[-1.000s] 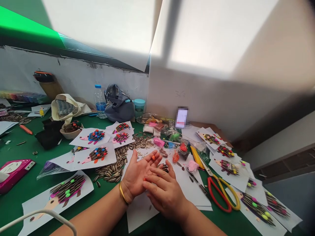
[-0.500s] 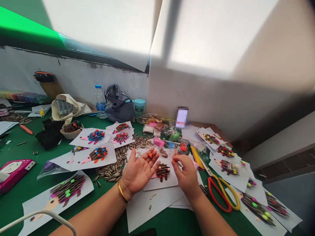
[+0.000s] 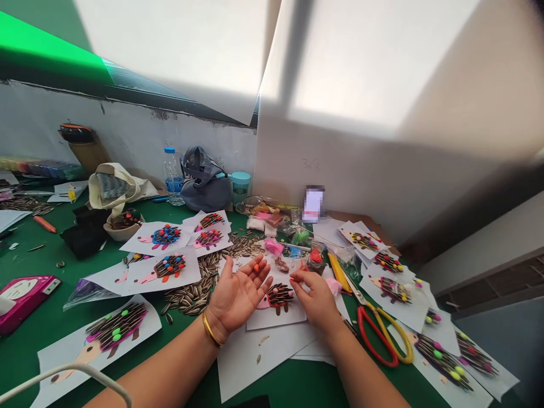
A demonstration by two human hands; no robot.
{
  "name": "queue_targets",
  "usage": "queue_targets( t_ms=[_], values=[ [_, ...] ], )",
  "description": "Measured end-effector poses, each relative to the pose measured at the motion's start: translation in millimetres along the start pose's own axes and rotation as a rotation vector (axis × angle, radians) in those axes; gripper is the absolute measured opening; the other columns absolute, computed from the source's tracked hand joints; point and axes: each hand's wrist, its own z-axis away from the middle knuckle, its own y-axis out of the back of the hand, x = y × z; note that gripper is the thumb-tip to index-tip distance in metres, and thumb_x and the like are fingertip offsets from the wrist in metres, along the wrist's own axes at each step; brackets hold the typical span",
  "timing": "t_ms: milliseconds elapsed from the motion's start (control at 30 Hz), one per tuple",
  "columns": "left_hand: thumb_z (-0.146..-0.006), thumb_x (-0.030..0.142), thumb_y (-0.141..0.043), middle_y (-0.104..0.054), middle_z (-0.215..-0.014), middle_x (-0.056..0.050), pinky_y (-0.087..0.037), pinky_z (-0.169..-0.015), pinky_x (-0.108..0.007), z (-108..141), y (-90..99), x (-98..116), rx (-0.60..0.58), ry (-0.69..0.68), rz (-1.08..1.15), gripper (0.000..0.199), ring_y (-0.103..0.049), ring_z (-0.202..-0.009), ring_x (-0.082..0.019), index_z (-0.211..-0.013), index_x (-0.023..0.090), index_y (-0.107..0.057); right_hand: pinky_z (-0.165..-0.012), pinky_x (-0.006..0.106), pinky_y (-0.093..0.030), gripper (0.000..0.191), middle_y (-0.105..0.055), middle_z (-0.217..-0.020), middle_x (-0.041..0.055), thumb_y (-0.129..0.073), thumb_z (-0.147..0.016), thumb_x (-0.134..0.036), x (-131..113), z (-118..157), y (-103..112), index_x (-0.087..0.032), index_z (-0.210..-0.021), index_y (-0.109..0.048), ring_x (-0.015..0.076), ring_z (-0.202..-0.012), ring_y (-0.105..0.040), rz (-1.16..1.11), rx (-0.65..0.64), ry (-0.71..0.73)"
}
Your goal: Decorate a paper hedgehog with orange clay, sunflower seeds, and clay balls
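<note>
My left hand (image 3: 241,294) lies palm up with its fingers spread, and a small orange clay ball (image 3: 256,267) rests on the fingers. Thumb and fingertips of my right hand (image 3: 317,297) are pinched around a tiny orange piece, just right of a hedgehog picture (image 3: 279,296). That picture has a pink face, dark seed spines and a few pale pink balls, on a white sheet (image 3: 272,322) between my hands. Sunflower seeds (image 3: 199,286) are heaped left of my left hand. Behind my right hand lie coloured clay lumps in plastic, one of them red (image 3: 315,255).
Red and yellow scissors (image 3: 378,328) and a yellow cutter (image 3: 338,272) lie at right, beside several hedgehog pictures (image 3: 393,289). More pictures (image 3: 164,266) are at left. A bottle (image 3: 173,178), grey bag (image 3: 206,184) and phone (image 3: 313,204) stand at the back.
My right hand has moved slightly left, towards the seed spines of the middle picture. My left hand has shifted a little to the left, still with the orange ball.
</note>
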Motion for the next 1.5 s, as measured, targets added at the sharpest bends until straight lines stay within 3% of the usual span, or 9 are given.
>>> queue_targets(
  t_ms=[300, 1133, 1400, 1500],
  values=[
    [-0.093, 0.059, -0.037, -0.066, -0.103, -0.015, -0.048, -0.098, -0.042, -2, 2.1, 0, 0.001, 0.005, 0.005, 0.063, -0.064, -0.101, -0.023, -0.122, 0.008, -0.059, -0.084, 0.034, -0.045, 0.024, -0.073, -0.096, 0.0054, -0.049, -0.091, -0.026, -3, -5, -7, -0.022, -0.098, -0.073, 0.0211, -0.092, -0.063, 0.118, -0.110, 0.066],
    [-0.094, 0.058, -0.036, -0.067, -0.102, -0.013, -0.049, -0.095, -0.041, 0, -1.1, -1, 0.000, 0.006, -0.022, 0.060, -0.064, -0.099, -0.022, -0.120, 0.010, -0.060, -0.083, 0.034, -0.042, 0.022, -0.073, -0.094, 0.0028, -0.051, -0.090, -0.023, -10, -2, -6, -0.024, -0.095, -0.073, 0.0203, -0.091, -0.063, 0.135, -0.118, 0.114],
    [-0.094, 0.058, -0.036, -0.067, -0.101, -0.014, -0.050, -0.093, -0.040, 0, -0.3, -1, 0.015, 0.010, -0.020, 0.060, -0.065, -0.097, -0.022, -0.120, 0.009, -0.059, -0.083, 0.036, -0.043, 0.025, -0.073, -0.098, 0.0044, -0.052, -0.089, -0.025, -11, 0, -5, -0.024, -0.105, -0.070, 0.0215, -0.094, -0.063, 0.160, -0.073, 0.128],
    [-0.094, 0.058, -0.035, -0.067, -0.101, -0.015, -0.050, -0.093, -0.040, 0, -0.3, -1, 0.006, 0.007, -0.023, 0.060, -0.065, -0.098, -0.022, -0.120, 0.009, -0.060, -0.083, 0.035, -0.042, 0.023, -0.073, -0.095, 0.0036, -0.051, -0.088, -0.023, -13, 0, -5, -0.024, -0.099, -0.071, 0.0211, -0.092, -0.063, 0.173, -0.079, 0.146]
  ],
)
